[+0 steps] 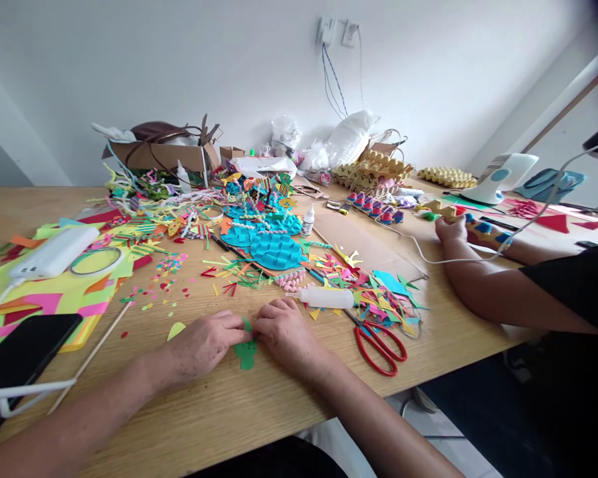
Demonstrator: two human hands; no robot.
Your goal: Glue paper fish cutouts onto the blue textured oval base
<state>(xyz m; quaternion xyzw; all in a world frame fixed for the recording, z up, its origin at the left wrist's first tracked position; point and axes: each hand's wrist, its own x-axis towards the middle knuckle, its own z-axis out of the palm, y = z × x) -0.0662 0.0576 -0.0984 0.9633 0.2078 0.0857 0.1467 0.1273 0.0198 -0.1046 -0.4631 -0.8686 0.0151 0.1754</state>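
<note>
Both hands meet over a small green paper cutout (246, 356) with rounded edges, close to the table's front. My left hand (206, 344) is closed on its left side, fingers bent and pressed to the paper. On the other side my right hand (286, 333) pinches its upper right part. Fingers cover the cutout's middle, so its full shape is hidden. A pale green paper oval (176, 330) lies beside my left hand. Just beyond my right hand is a white squeeze bottle (327, 297) on its side, with red-handled scissors (379, 348) to the right.
Paper scraps (379, 305) and blue paper-covered pieces (276, 251) spread across the middle. At left lie a phone (27, 355), a white power bank (54, 252), a tape roll (96, 261) and a wooden stick (90, 355). A co-worker's hand (451, 229) holds an egg-carton strip at right.
</note>
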